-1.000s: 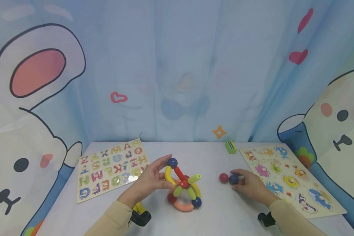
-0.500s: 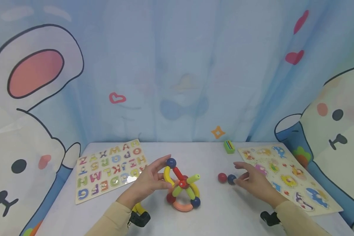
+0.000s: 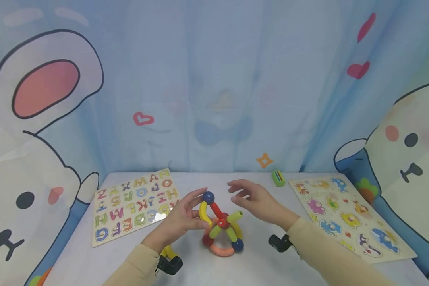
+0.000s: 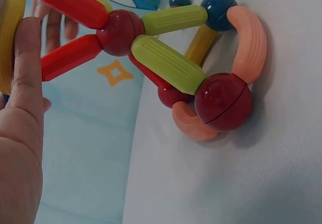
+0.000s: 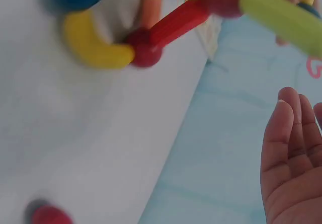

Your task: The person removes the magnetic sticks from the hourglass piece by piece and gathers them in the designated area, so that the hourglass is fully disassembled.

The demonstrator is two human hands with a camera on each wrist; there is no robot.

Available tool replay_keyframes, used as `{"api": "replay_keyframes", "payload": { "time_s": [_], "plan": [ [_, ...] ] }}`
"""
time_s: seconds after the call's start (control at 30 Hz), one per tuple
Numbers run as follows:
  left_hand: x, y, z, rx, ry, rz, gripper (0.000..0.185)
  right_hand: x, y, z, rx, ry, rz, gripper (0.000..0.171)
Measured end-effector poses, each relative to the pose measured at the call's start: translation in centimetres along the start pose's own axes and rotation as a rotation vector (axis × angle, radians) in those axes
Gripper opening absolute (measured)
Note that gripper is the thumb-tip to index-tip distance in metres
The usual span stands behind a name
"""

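A steadying hold on the ball-and-rod model (image 3: pixel 223 223)!

Nearest the camera, yellow pieces (image 3: pixel 169 252) sit in front and left of the model, partly hidden. Now the model itself, standing on the table (image 3: pixel 264 270): the left hand (image 3: pixel 182 214) grips its yellow curved rod (image 3: pixel 203 211), just below the blue ball (image 3: pixel 209 197). And the right hand (image 3: pixel 255 200)? Relaxed, holding nothing, just beyond the lime rod (image 3: pixel 235 216)! This looks like a steady-and-adjust step; any next touch would call for a gentle right hand while the left stays firm. A red ball (image 5: pixel 51 217) lies well apart from the model. Farther out, the alphabet board (image 3: pixel 109 217) flanks it left, the animal board (image 3: pixel 404 253) right, a green block (image 3: pixel 278 178) beyond.
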State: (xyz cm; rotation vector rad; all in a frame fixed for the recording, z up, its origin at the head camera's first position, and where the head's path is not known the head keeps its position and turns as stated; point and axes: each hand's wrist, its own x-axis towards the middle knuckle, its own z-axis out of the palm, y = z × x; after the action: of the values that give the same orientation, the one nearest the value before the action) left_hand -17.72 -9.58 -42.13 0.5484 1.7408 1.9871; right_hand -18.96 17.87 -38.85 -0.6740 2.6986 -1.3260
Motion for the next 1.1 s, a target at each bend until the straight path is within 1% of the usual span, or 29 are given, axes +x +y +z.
{"api": "replay_keyframes", "payload": {
  "time_s": [0.17,0.27,0.37,0.57,0.8,0.93,1.1],
  "plan": [
    [0.1,0.0,0.0,-0.016,-0.006,-0.005,0.089,1.8,-1.4,1.5,0.075,-0.092,0.001,0.043],
    [0.1,0.1,0.1,-0.008,-0.007,-0.007,0.090,2.0,-1.6,2.2,0.107,-0.128,-0.011,0.040],
    [0.0,0.1,0.1,0.004,-0.006,-0.005,0.091,2.1,-1.7,2.8,0.133,-0.146,-0.003,0.038],
    [-0.1,0.1,0.0,0.033,0.005,-0.006,0.091,2.3,-1.7,3.5,0.143,-0.131,0.038,0.039],
    [-0.2,-0.2,0.1,0.045,0.029,-0.027,0.090,2.6,-1.4,3.9,0.164,-0.122,0.052,0.039],
    [-0.3,-0.3,0.0,0.075,0.047,-0.032,0.090,2.7,-1.6,4.0,0.167,-0.112,0.053,0.037],
    [-0.3,-0.2,0.0,0.083,0.048,-0.029,0.087,2.8,-1.8,4.1,0.166,-0.108,0.062,0.035]
  ]
}}
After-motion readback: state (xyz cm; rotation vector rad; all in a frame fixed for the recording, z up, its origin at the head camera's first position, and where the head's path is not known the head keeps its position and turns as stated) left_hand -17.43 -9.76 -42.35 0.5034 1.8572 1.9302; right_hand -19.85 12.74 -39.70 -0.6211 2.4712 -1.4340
